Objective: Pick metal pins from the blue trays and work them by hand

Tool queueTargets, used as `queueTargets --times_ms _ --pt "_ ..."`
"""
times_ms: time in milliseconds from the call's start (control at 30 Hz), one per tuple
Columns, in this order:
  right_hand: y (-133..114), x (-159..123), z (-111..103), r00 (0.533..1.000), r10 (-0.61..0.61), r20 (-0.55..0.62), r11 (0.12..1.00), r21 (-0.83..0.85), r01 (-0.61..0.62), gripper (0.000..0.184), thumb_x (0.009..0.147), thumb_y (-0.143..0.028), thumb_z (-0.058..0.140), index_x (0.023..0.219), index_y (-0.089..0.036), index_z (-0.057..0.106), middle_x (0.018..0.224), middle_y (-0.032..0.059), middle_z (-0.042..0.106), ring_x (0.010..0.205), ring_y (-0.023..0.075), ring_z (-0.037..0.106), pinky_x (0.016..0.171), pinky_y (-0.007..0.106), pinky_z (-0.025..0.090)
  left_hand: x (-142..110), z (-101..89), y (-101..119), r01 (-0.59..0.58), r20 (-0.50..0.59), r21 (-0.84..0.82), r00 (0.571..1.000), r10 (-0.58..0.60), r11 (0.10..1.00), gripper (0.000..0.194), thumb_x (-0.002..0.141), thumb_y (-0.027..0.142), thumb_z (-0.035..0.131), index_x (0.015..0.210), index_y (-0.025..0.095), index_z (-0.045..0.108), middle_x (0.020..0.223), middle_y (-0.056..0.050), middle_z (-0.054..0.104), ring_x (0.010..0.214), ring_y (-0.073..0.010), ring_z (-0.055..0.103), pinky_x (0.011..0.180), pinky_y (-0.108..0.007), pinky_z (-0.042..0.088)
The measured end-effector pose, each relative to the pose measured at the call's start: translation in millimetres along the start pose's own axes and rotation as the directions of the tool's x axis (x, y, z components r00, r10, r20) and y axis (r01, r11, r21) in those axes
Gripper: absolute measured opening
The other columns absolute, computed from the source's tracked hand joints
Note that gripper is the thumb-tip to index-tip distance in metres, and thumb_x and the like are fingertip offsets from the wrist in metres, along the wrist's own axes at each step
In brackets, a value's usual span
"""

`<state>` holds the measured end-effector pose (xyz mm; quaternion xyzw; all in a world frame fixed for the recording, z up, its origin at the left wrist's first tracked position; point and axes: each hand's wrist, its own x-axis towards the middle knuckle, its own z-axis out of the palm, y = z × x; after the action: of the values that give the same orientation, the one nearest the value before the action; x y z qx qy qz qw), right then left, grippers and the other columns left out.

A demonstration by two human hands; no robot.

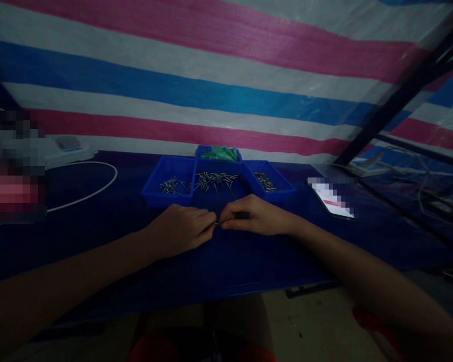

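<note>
A small, thin piece (217,223), apparently metal, is between the two hands, over the table (249,266), in from its near edge and just short of the trays. The left hand (181,226) has its fingers curled and nearly closed, thumb and forefinger pinching one end; the right hand (252,213) pinches the other end with thumb and fingertips, a gap open behind the pinch. Work on this one piece looks under way, not finished. Beyond the hands, toward the table's far edge, loose metal pins (213,180) lie heaped between the left tray (168,199) and the right tray (283,194); both trays hold similar pins, and the rear tray (219,165) holds green pieces (221,153). Plenty of parts remain in all these places, but which are done and which are waiting cannot be told, so neither can the share completed. To the right lies a phone (330,201), its screen partly pixelated; to the left, a white cable (115,173) curves beside a pixelated patch. The fingers hide most of the held piece, the dim light blurs its shape and the pins' ends, and the table's side edges are hard to make out.
</note>
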<state>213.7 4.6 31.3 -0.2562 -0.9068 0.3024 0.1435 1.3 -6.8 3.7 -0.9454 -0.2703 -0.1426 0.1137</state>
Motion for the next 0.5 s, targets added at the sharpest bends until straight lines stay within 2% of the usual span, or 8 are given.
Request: queueTargets --times_ms 133,267,400,500 --pt "6 -2 -4 0.996 0.05 0.076 0.999 0.012 -0.051 0.017 0.084 -0.026 0.054 0.093 -0.013 0.06 0.078 -0.0003 0.063 0.068 0.0074 0.056 0.06 0.019 0.042 -2 1.4 -3 -0.054 -0.007 0.081 0.998 0.055 0.995 0.019 0.088 0.023 0.039 0.077 0.017 0.053 0.068 0.001 0.058 0.061 -0.0125 0.057 0.049 -0.024 0.035" --pt "12 -1 -5 0.995 0.029 0.094 0.997 -0.074 -0.022 0.016 0.085 -0.026 0.051 0.091 -0.014 0.061 0.077 -0.0008 0.061 0.067 0.0072 0.055 0.062 0.02 0.04 -2 1.9 -5 -0.112 -0.023 0.1 0.993 0.115 0.989 0.018 0.087 0.023 0.039 0.079 0.018 0.054 0.069 0.001 0.057 0.059 -0.0117 0.056 0.048 -0.023 0.034" --pt "10 0 -4 0.997 0.016 0.077 0.995 -0.098 -0.008 0.015 0.086 -0.024 0.051 0.09 -0.013 0.061 0.078 -0.0001 0.061 0.068 0.0076 0.055 0.064 0.02 0.04 -1 0.9 -4 -0.071 -0.097 0.07 0.992 0.078 0.995 0.018 0.087 0.023 0.04 0.077 0.017 0.054 0.068 0.001 0.057 0.06 -0.0121 0.056 0.049 -0.024 0.035" --pt "6 1 -4 0.999 0.02 0.048 0.995 -0.098 -0.015 0.014 0.085 -0.022 0.051 0.09 -0.013 0.061 0.077 -0.0002 0.06 0.067 0.0077 0.054 0.063 0.02 0.04 0 0.2 -3 -0.013 -0.121 -0.07 0.993 0.004 0.997 0.014 0.087 0.024 0.042 0.084 0.017 0.055 0.074 0.001 0.058 0.065 -0.0107 0.057 0.053 -0.022 0.038"
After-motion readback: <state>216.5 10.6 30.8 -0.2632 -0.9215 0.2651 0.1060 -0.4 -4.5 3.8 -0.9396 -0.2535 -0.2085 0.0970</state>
